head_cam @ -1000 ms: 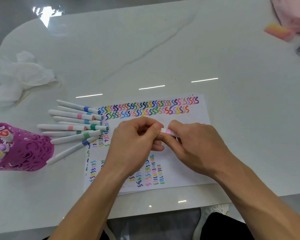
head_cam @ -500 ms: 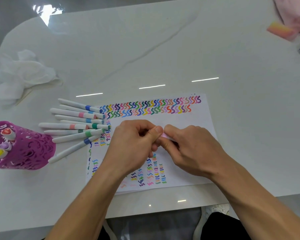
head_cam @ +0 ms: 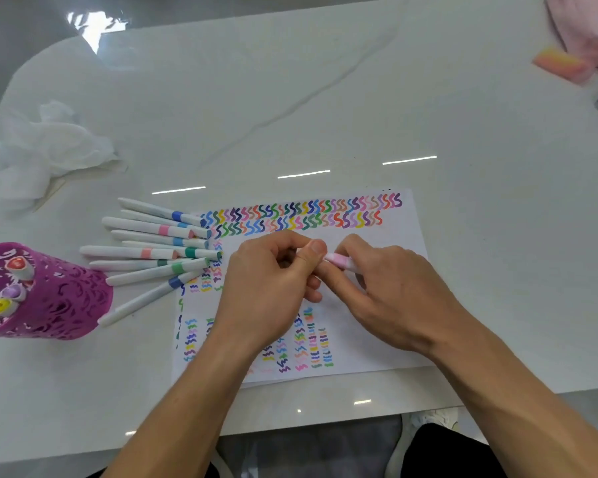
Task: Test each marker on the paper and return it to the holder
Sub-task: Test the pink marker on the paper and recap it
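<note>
Gripping a pink marker [head_cam: 340, 262] over the paper [head_cam: 397, 305], both hands on it. Right hand [head_cam: 390, 291]: fingers curled round the barrel, clamped. Left hand [head_cam: 270, 291]: thumb and curled fingers pinching the marker's left end. Can't tell if the cap is on or off under the thumb. Fingertips of both hands touching, above the blank middle of the sheet, between the wavy colour rows up top and the short squiggle columns below. Purple holder [head_cam: 59, 305] on the table [head_cam: 325, 98] at far left, well apart from the hands, with red, lilac and yellow capped markers [head_cam: 16, 267] inside. Fan of loose white markers [head_cam: 159, 250] between holder and paper, tips reaching the sheet's left edge. Crumpled tissue [head_cam: 45, 150] upper left. Pink-orange block [head_cam: 561, 65] top right.
</note>
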